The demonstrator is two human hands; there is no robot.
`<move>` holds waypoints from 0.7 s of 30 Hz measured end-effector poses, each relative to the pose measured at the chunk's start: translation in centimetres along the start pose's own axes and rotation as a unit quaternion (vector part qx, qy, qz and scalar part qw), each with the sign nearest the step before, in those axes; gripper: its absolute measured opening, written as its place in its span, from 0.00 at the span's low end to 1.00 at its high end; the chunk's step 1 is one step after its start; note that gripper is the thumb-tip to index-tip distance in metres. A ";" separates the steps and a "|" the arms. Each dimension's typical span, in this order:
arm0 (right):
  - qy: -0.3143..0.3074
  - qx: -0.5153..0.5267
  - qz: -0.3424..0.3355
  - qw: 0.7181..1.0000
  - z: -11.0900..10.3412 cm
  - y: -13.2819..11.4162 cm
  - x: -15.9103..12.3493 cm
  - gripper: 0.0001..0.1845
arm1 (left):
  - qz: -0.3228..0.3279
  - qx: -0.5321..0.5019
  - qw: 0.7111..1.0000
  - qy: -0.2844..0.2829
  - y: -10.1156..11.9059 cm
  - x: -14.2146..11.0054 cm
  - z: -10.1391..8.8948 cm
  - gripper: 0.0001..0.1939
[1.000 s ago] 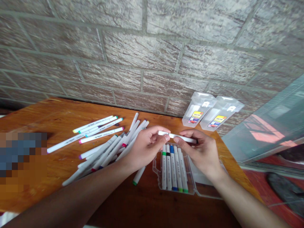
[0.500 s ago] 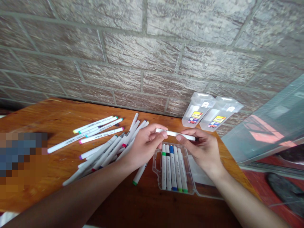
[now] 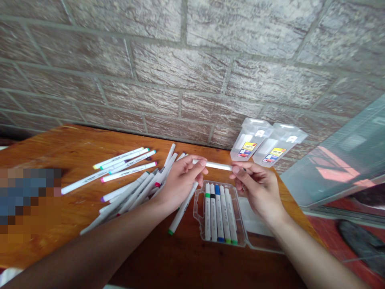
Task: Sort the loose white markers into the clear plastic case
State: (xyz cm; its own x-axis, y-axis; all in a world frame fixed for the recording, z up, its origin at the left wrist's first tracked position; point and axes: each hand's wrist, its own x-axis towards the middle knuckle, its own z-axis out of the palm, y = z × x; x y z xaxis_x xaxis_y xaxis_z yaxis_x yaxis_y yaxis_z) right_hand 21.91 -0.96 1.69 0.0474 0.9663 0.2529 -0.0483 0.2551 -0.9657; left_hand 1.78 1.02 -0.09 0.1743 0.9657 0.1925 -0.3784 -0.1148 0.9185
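Stonework (image 3: 180, 80) rises along the far side of my wooden table (image 3: 81, 148). Loose markers (image 3: 120, 198) lie scattered at left; right of them, nearer me, an open case (image 3: 240, 224) holds 5 capped pens (image 3: 219, 216). Far right stand 2 clear boxes (image 3: 249, 136). My left hand (image 3: 182, 178) and right hand (image 3: 261, 186) pinch 1 white marker (image 3: 219, 165), fingers closed on opposite ends, above the table beyond the case.

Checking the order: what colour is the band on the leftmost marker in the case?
Green: the band on that marker shows clearly in the head view.
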 end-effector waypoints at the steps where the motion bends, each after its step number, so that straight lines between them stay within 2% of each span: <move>1: -0.001 0.007 0.000 1.000 0.0 0.0 0.0 0.11 | -0.004 -0.004 1.000 0.002 0.0 0.0 0.0 0.11; 21: 0.002 0.071 0.036 0.997 0.3 -0.8 -0.1 0.12 | -0.032 -0.049 0.998 0.033 0.5 0.0 0.4 0.16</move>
State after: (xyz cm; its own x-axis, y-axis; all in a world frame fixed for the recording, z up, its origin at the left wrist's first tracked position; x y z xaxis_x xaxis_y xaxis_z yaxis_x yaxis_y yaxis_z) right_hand 21.64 -1.24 2.51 0.0434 0.9821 0.1835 -0.1922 0.1884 -0.9631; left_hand 1.92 0.84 0.53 0.1420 0.9838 0.1092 -0.4559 -0.0329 0.8894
